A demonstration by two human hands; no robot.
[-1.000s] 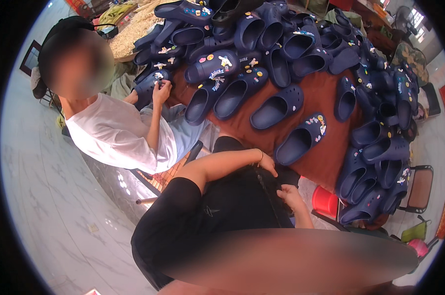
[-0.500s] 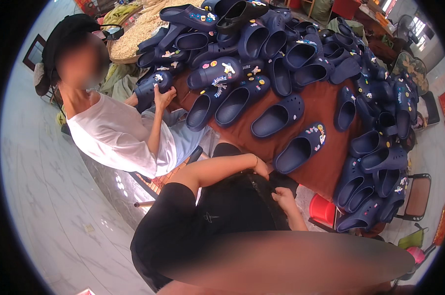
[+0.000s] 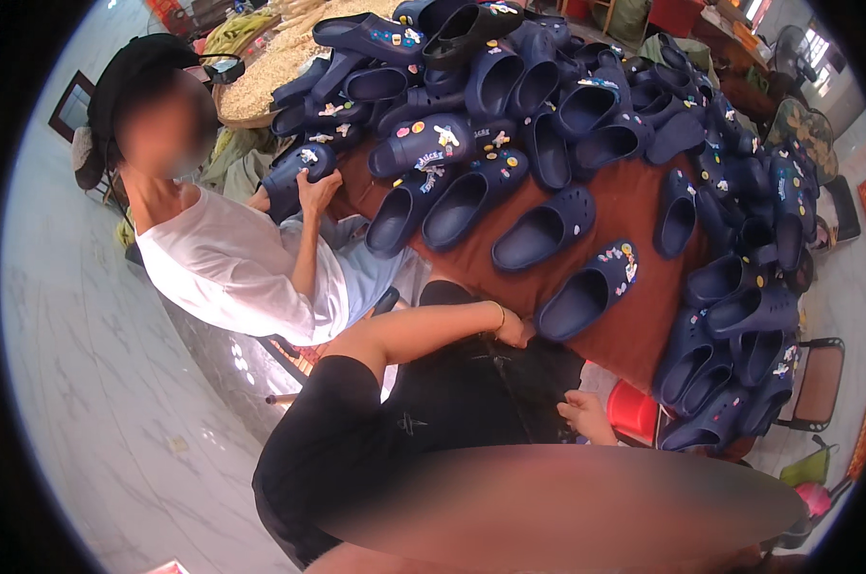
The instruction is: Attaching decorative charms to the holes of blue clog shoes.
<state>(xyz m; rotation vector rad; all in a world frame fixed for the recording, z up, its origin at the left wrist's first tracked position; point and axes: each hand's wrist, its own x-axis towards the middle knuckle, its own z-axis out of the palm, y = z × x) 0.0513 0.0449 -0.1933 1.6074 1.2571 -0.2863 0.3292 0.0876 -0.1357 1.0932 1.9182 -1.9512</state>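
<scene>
My left hand (image 3: 515,329), wearing a thin bracelet, is closed at the edge of the black cloth (image 3: 524,378) across my lap. Its fingertips are partly hidden. My right hand (image 3: 588,417) is beside the same cloth, its fingers curled together; whatever they may hold is too small to see. Closest to my hands on the brown-covered surface (image 3: 634,335) is a navy clog (image 3: 586,298) with colourful charms. Another navy clog (image 3: 544,230) with few charms lies just beyond it.
Navy clogs (image 3: 495,81) are heaped at the back, and more are stacked along the right side (image 3: 739,306). At left, a co-worker in a white shirt (image 3: 232,253) holds a charmed clog (image 3: 289,177). A red bucket (image 3: 631,413) stands below the right front edge.
My right hand has moved right and down, away from my left hand. The black cloth between them looks more spread out. My left hand has shifted only slightly.
</scene>
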